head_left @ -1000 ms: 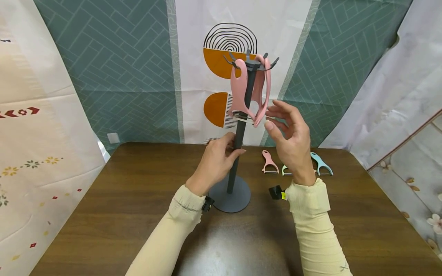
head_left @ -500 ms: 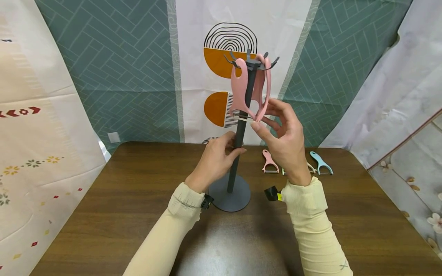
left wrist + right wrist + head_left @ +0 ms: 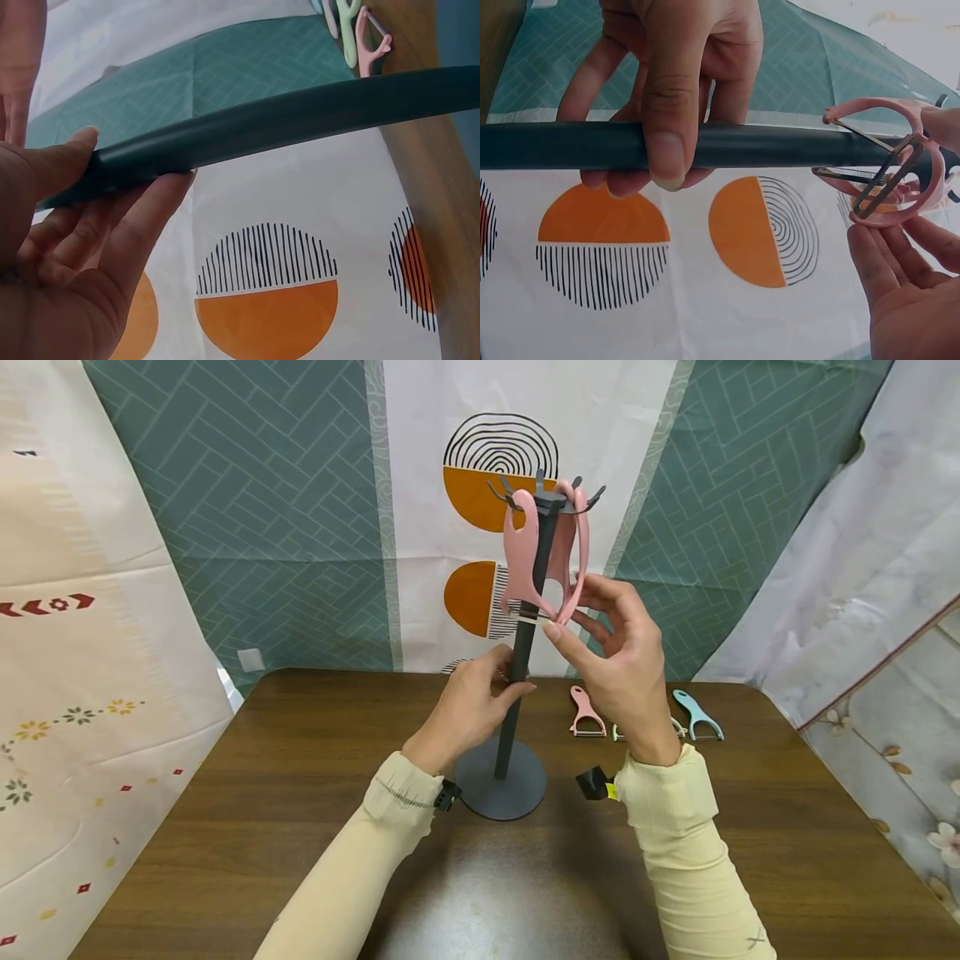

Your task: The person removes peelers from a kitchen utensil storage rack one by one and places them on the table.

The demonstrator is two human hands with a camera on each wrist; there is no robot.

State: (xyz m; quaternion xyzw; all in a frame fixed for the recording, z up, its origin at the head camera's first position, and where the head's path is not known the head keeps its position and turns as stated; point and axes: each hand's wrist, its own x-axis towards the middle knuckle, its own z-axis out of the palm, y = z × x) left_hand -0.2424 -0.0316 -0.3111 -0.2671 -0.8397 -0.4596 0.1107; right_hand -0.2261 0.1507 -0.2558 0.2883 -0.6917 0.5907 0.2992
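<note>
A dark grey stand (image 3: 517, 710) with a round base and a ring of hooks on top rises from the table. My left hand (image 3: 467, 708) grips its pole about halfway up, thumb in front and fingers behind. Pink peelers hang from the hooks: one at the left (image 3: 521, 556), one behind the pole (image 3: 561, 556) and one at the right (image 3: 582, 547). The right-hand peeler's lower end is pinched by my right hand (image 3: 622, 652). In the right wrist view, its thumb and fingers meet the pink peeler frame (image 3: 874, 219) near the blades; the peelers overlap there.
On the wooden table (image 3: 322, 777), at the back right, lie a pink peeler (image 3: 587, 713) and a light blue peeler (image 3: 698, 715). Between them a green peeler (image 3: 617, 732) is mostly hidden by my right forearm. Patterned cloth (image 3: 277, 527) hangs behind the table.
My right hand has moved left to the hanging pink peeler and taken hold of its lower end, which has shifted up slightly. The left hand stays on the pole.
</note>
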